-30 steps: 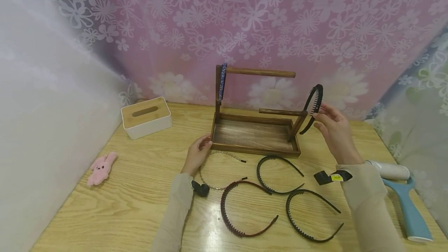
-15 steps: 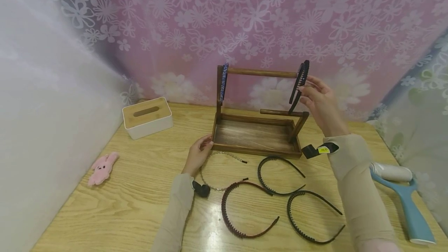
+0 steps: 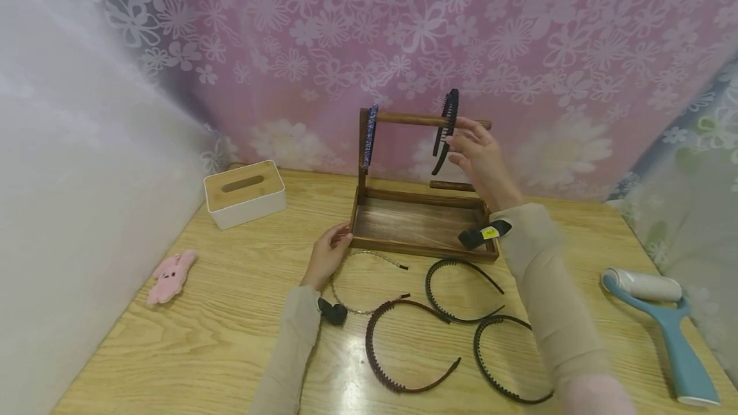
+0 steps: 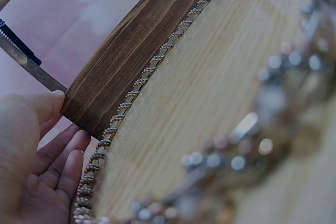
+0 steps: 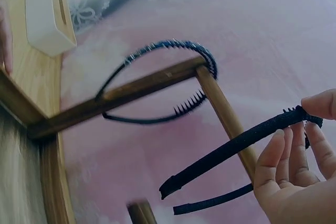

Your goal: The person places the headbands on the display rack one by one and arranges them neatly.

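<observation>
My right hand (image 3: 483, 162) pinches a black toothed headband (image 3: 451, 111) between thumb and fingers. Its arch straddles the upper rod (image 3: 406, 118) of a brown wooden rack (image 3: 421, 252), both ends hanging below the rod. At the rod's left end, against the post, hangs a sparkly blue headband (image 5: 176, 44). My left hand (image 3: 327, 255) grips the front left corner of the rack's tray, thumb on the wood and fingers curled at its side. Just in front of that corner lies a beaded headband (image 4: 126, 106). My right forearm hides part of the rack's lower right side.
A dark red headband (image 3: 373, 357) and two black headbands, one nearer the rack (image 3: 429, 290) and one in front (image 3: 478, 354), lie on the table. A tissue box (image 3: 246, 207) and pink plush toy (image 3: 171, 278) are left; a blue lint roller (image 3: 674, 338) is right.
My right hand has lifted the black headband from beside the rack's right end, then moved it left along the upper rod. My left hand has stayed at the tray corner.
</observation>
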`<state>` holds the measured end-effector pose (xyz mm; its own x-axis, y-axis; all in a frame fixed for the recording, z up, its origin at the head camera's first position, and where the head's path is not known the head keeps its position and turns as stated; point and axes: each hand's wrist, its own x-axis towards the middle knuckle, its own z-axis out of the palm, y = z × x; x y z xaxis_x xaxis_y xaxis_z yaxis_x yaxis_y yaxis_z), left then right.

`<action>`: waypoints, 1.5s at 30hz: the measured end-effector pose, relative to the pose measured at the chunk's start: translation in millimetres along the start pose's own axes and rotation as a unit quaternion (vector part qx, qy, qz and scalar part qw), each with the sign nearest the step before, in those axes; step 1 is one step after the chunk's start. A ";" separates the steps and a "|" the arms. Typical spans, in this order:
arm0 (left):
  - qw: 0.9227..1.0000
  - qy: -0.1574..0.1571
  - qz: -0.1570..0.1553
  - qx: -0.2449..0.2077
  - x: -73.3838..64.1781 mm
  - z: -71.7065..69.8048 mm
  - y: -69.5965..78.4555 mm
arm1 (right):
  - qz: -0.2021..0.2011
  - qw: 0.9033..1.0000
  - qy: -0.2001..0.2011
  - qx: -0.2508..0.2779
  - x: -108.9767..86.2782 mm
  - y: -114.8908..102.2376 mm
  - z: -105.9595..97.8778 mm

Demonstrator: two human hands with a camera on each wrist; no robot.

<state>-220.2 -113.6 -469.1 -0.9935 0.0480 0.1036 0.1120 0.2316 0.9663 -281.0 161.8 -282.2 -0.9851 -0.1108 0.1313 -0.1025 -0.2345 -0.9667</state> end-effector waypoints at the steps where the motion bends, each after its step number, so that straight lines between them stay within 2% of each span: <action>1: 1.000 0.000 0.001 0.000 -0.2 -0.1 -0.3 | 0.004 1.000 -0.002 -0.001 2.0 2.2 4.1; 7: 1.000 0.014 -0.006 -0.006 10.0 3.3 -24.5 | 0.025 1.000 -0.016 0.002 15.4 17.9 29.2; 9: 1.000 0.014 -0.005 -0.007 12.3 3.6 -28.1 | 0.032 0.999 -0.018 -0.007 19.3 23.2 36.6; 13: 1.000 0.014 0.001 -0.005 13.1 4.4 -30.0 | 0.053 0.998 -0.018 -0.027 25.0 31.9 50.9; 14: 1.000 0.012 0.000 -0.005 11.1 3.9 -25.1 | 0.059 0.998 -0.019 -0.031 26.2 33.6 54.1; 17: 1.000 0.012 0.000 -0.004 10.3 4.1 -24.8 | 0.073 0.997 -0.021 -0.028 28.8 37.2 64.3; 23: 1.000 0.015 -0.002 0.001 13.2 4.7 -28.6 | 0.068 0.997 -0.033 -0.022 32.8 41.3 77.7; 31: 1.000 0.012 -0.005 -0.001 12.9 5.2 -28.4 | 0.094 0.994 -0.019 -0.049 37.4 53.0 81.2; 40: 1.000 0.014 0.002 0.003 13.5 5.7 -28.5 | 0.085 0.994 -0.040 -0.052 30.7 61.6 73.6; 45: 1.000 0.017 0.011 0.001 14.4 4.4 -30.9 | 0.091 0.994 -0.047 -0.033 23.2 72.5 66.6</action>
<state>-237.9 -115.8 -498.5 -0.9911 0.0203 0.1319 0.1330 0.2331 0.9633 -302.0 77.9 -334.5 -0.9714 -0.2354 -0.0303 0.0643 -0.1382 -0.9883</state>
